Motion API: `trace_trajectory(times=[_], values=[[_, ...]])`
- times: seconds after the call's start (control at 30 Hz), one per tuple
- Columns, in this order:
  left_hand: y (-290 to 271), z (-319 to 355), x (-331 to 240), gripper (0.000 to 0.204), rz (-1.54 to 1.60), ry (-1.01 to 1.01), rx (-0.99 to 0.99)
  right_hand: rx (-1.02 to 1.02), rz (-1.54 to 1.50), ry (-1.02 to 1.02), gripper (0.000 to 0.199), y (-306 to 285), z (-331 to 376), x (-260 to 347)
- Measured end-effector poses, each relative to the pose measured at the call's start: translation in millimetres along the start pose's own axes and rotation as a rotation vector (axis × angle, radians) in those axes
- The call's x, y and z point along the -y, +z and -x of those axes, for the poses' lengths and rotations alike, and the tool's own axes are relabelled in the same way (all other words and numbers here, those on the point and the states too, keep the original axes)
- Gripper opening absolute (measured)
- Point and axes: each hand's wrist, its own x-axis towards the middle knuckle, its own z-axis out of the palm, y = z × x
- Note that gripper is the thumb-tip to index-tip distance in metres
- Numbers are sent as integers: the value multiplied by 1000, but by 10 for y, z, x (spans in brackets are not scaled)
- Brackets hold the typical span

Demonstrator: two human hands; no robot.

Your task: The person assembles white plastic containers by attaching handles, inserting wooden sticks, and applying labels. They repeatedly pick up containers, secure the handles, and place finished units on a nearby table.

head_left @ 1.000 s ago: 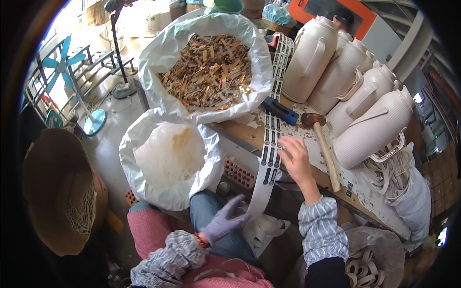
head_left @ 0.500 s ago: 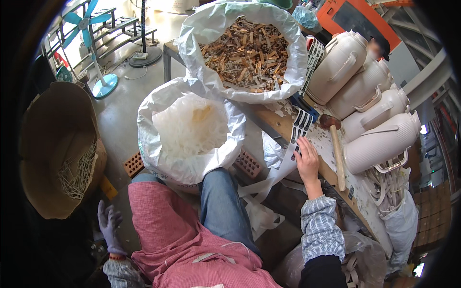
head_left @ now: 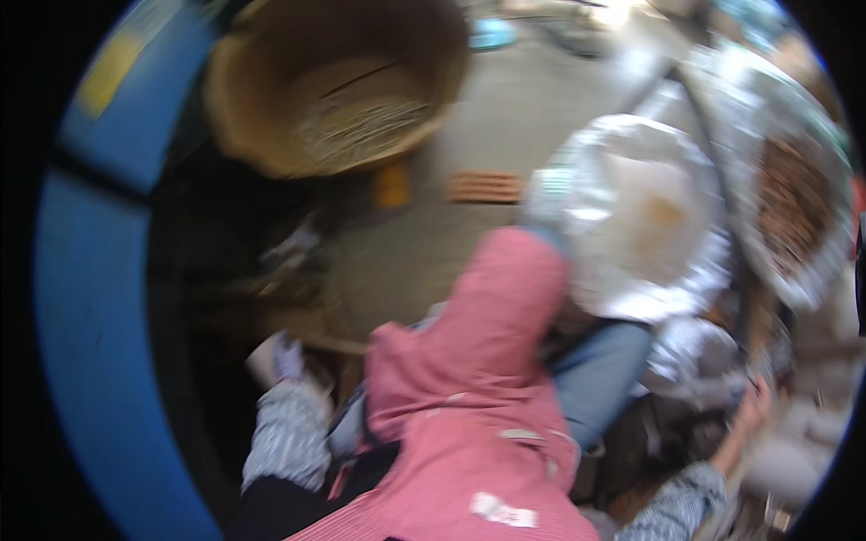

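The whole view is smeared by motion. My left hand (head_left: 290, 357), in a pale purple glove, is low on the left against a pale, rounded object (head_left: 263, 362) whose kind I cannot make out. Its fingers are too blurred to read, so whether it grips the object is unclear. Far to the right, my right hand (head_left: 752, 406) reaches out bare to the workbench edge, fingers blurred. Off-white jugs (head_left: 789, 464) lie on the bench close to that hand. In front of my knees stands a white sack (head_left: 586, 279) of translucent, whitish pieces.
A large brown cardboard container (head_left: 239, 99) with thin sticks inside stands at the far left. Behind the right side is another white sack (head_left: 735, 108) of brown pieces. A perforated red brick (head_left: 484, 187) lies on the floor. Blue panels (head_left: 99, 343) rise along the left edge.
The view has swung left, bringing the blue panels in. My left hand, earlier spread with nothing in it, is now beside a pale object. My right hand no longer visibly rests on the black-slotted strip.
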Motion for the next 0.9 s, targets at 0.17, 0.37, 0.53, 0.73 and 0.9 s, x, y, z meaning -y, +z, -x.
trace_trajectory(times=[0.17, 0.37, 0.53, 0.73, 0.9], values=[[-810, 996, 1159, 58, -387, -619, 79, -48, 314, -427, 17, 24, 50, 149], [-607, 1094, 453, 79, -630, -461, 0, -23, 520, -559, 14, -164, -91, 387], [-845, -270, 214, 100, -941, -159, 128, -16, 530, -534, 9, -164, 339, 1710], [-861, -401, 121, 79, -996, -281, 781, 71, 258, -570, 8, 138, 575, 2559], [-839, 49, -1686, 34, -710, 531, 548, 154, -205, -383, 12, 497, 608, 2830]])
